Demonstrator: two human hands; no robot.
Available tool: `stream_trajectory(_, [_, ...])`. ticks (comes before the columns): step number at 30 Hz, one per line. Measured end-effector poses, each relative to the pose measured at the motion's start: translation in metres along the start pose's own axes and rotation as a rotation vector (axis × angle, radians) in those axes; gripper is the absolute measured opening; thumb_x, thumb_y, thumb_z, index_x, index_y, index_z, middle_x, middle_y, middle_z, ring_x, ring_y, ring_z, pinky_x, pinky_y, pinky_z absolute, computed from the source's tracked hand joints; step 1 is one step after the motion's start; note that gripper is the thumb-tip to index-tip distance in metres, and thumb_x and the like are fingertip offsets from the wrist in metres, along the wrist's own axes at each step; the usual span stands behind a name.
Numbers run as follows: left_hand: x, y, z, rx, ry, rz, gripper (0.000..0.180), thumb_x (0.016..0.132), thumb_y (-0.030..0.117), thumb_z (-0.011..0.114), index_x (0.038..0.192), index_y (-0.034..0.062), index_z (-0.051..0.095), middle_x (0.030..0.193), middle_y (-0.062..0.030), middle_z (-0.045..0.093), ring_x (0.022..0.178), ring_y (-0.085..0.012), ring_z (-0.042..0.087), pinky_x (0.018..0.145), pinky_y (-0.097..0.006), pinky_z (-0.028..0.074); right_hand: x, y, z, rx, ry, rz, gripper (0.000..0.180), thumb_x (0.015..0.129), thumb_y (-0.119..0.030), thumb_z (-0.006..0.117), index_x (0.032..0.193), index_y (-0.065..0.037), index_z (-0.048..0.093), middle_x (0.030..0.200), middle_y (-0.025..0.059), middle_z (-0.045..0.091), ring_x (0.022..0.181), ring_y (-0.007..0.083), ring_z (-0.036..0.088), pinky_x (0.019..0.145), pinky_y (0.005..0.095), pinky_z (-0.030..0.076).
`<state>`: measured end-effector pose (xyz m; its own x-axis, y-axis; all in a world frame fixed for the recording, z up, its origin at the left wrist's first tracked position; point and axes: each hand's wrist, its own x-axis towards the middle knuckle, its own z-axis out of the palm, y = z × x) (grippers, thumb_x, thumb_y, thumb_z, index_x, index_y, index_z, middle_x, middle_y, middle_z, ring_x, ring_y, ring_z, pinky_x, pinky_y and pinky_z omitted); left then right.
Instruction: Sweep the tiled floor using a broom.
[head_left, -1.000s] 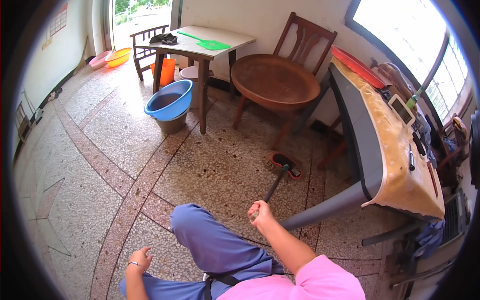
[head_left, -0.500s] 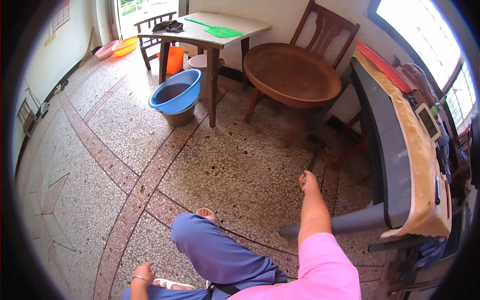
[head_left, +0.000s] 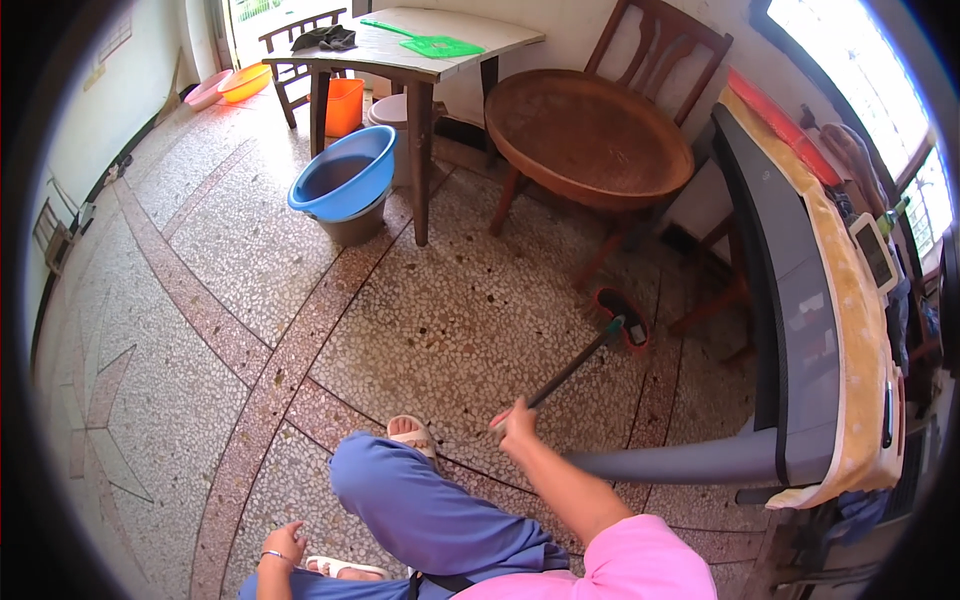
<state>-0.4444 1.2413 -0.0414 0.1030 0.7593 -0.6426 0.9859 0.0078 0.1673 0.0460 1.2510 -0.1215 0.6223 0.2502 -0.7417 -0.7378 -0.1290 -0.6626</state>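
Observation:
My right hand [head_left: 515,425] is wrapped round the dark handle of a broom [head_left: 572,374]. The broom lies slantwise away from me to the right, its dark head with red bristles low at the speckled stone floor [head_left: 450,320], by the front legs of the wooden chair [head_left: 648,62]. At the lower left, my left hand [head_left: 285,543], with a bracelet at its wrist, hovers over my lap beside my sandalled foot. It holds nothing, and its fingers are partly stretched out.
A large round brown tray [head_left: 590,140] rests on the chair. Left of it, a blue basin [head_left: 375,150] sits tilted on a bucket beside a table [head_left: 460,25] bearing a green fly swatter [head_left: 440,46]. A grey cloth-covered appliance [head_left: 795,260] stands at right.
My right hand has swung left and nearer to me with the broom. The broom head has turned and come out nearer, showing its red bristles. My left hand has barely moved.

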Motion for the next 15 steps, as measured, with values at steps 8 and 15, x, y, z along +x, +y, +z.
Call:
stream_trajectory(8, [-0.02, 0.019, -0.006, 0.023, 0.031, 0.007, 0.039, 0.075, 0.027, 0.061, 0.112, 0.0158, 0.056, 0.079, -0.0115, 0.064, 0.079, -0.0294, 0.06, 0.073, -0.039, 0.047, 0.171, -0.259, -0.118, 0.072, 0.16, -0.181, 0.017, 0.085, -0.023, 0.042, 0.086, -0.006, 0.047, 0.065, 0.005, 0.044, 0.05, 0.0178, 0.043, 0.039, 0.0269, 0.036])
stream_trajectory(15, [-0.055, 0.021, -0.011, -0.032, 0.042, -0.044, 0.038, 0.075, 0.025, 0.061, 0.112, 0.0149, 0.056, 0.081, -0.0136, 0.064, 0.08, -0.0297, 0.06, 0.074, -0.038, 0.047, 0.113, -0.141, -0.058, -0.052, 0.185, -0.018, 0.017, 0.087, -0.018, 0.032, 0.099, -0.012, 0.041, 0.06, 0.0062, 0.038, 0.047, 0.0175, 0.039, 0.039, 0.0277, 0.035])
